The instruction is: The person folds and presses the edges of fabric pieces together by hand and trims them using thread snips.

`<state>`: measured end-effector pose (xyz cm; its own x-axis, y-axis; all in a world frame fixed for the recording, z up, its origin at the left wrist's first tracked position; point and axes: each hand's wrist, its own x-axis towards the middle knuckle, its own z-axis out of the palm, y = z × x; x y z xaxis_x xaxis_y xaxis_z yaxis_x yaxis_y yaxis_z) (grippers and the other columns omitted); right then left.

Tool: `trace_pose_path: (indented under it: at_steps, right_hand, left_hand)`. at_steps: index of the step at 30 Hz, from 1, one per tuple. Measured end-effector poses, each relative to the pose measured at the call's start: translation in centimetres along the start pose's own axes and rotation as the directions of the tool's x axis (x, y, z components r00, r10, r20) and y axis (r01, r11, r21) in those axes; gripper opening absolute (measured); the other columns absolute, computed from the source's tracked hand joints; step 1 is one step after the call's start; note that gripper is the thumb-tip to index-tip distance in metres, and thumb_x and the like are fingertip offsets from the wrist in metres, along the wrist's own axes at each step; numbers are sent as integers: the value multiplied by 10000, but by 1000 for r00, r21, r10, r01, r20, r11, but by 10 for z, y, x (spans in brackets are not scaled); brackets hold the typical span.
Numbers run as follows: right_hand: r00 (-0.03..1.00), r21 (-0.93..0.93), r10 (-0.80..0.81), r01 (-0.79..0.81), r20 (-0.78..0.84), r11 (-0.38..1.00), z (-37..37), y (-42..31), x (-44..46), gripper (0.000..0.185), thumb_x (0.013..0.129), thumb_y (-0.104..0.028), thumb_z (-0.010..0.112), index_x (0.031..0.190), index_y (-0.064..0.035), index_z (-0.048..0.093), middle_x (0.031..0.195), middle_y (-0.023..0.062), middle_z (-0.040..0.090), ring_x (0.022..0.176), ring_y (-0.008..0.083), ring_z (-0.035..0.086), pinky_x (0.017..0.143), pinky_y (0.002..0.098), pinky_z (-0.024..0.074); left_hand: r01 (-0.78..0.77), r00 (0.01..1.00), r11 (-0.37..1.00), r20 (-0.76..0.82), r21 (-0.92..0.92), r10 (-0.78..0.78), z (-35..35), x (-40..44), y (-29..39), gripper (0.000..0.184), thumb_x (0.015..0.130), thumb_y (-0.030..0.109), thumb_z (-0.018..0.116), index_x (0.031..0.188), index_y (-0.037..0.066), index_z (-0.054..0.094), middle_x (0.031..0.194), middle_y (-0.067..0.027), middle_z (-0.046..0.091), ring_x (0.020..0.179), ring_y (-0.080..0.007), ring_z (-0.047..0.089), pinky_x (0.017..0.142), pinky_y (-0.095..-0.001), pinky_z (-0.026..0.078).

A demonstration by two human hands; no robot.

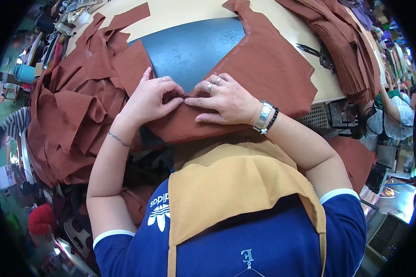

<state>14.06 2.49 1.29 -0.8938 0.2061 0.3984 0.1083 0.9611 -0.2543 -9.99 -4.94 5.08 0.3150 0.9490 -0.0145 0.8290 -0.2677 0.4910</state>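
A rust-brown cloth piece (272, 69) lies over the near edge of the table and a dark blue-grey surface (194, 46). At its edge, my left hand (158, 96) pinches the cloth between thumb and fingers. My right hand (224, 101) meets it from the right, its fingertips pressed on the same fold, with the thumb a little lower on the cloth. The fingertips of both hands nearly touch. A small dark spot shows between them, too small to make out.
A crumpled heap of rust-brown cloth (74, 106) fills the left side. Stacked brown pieces (346, 55) lie at the right, beside dark snips (326, 60) on the cream table (180, 11). A person (395, 113) sits at far right.
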Motion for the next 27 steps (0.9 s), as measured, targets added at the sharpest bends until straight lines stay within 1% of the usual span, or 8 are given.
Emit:
trace_pose_path:
  at_steps: [6, 9, 12, 15, 18, 21, 24, 27]
  right_hand:
    - [1000, 3, -6, 6, 12, 1000, 0, 1, 0, 408, 871, -499, 659, 1171, -225, 693, 1111, 11, 618, 1034, 208, 574, 920, 398, 449]
    - [1000, -1, 1, -1, 8, 1000, 0, 0, -1, 413, 868, -504, 660, 1170, -224, 692, 1116, 14, 616, 1057, 210, 575, 921, 399, 450]
    - [1000, -12, -12, 12, 6, 1000, 0, 0, -1, 406, 864, -507, 663, 1157, -228, 695, 1125, 16, 618, 1072, 207, 577, 923, 396, 450]
    - [999, 20, -18, 18, 44, 1000, -2, 2, -1, 475, 854, -516, 670, 1224, -218, 657, 1135, 25, 619, 1071, 226, 580, 937, 402, 444]
    - [996, 57, 62, -66, 66, 996, -5, 0, -1, 591, 843, -521, 681, 1318, -182, 591, 1147, 45, 615, 1072, 249, 580, 953, 410, 438]
    - [992, 67, 123, -123, 9, 990, 1, 1, -1, 673, 848, -523, 677, 1382, -143, 528, 1168, 66, 602, 1086, 262, 572, 966, 415, 431]
    - [995, 13, 97, -97, 14, 995, 3, 1, 0, 640, 867, -524, 655, 1357, -124, 555, 1193, 78, 590, 1086, 255, 568, 967, 411, 430]
    - [997, -8, 64, -64, 46, 998, 2, 1, 0, 598, 883, -527, 632, 1327, -130, 584, 1199, 78, 583, 1083, 250, 565, 960, 410, 435]
  left_hand:
    - [131, 991, 985, 34, -109, -128, -1, -1, 0, 88, 868, 163, 709, 908, 96, 667, 867, -13, 680, 923, -216, 655, 1153, -635, 196]
    - [112, 994, 988, 17, -108, -111, 3, -4, -7, 84, 880, 168, 703, 912, 97, 669, 858, -11, 685, 888, -212, 654, 1154, -633, 196]
    - [278, 960, 922, 114, -268, -256, 2, -4, -13, 107, 897, 207, 688, 924, 104, 681, 903, -24, 694, 903, -205, 662, 1139, -654, 201]
    - [199, 979, 970, 58, -138, -193, 1, -4, -11, 97, 897, 193, 688, 916, 98, 689, 906, -16, 696, 903, -197, 666, 1143, -647, 198]
    - [99, 994, 986, -22, -136, -103, 1, -9, -15, 74, 895, 179, 688, 925, 112, 703, 901, -5, 689, 902, -199, 669, 1146, -637, 205]
    - [31, 996, 997, -81, -70, -36, 4, -15, -19, 69, 863, 128, 716, 929, 147, 715, 860, 9, 676, 899, -182, 667, 1159, -623, 183]
    - [-65, 988, 996, -135, 54, 72, 7, -18, -20, 85, 856, 138, 720, 934, 173, 723, 873, 20, 666, 898, -179, 665, 1164, -606, 200]
    - [-132, 972, 967, -165, 217, 169, 10, -21, -25, 83, 868, 193, 708, 947, 202, 730, 896, 40, 667, 903, -163, 665, 1136, -614, 271]
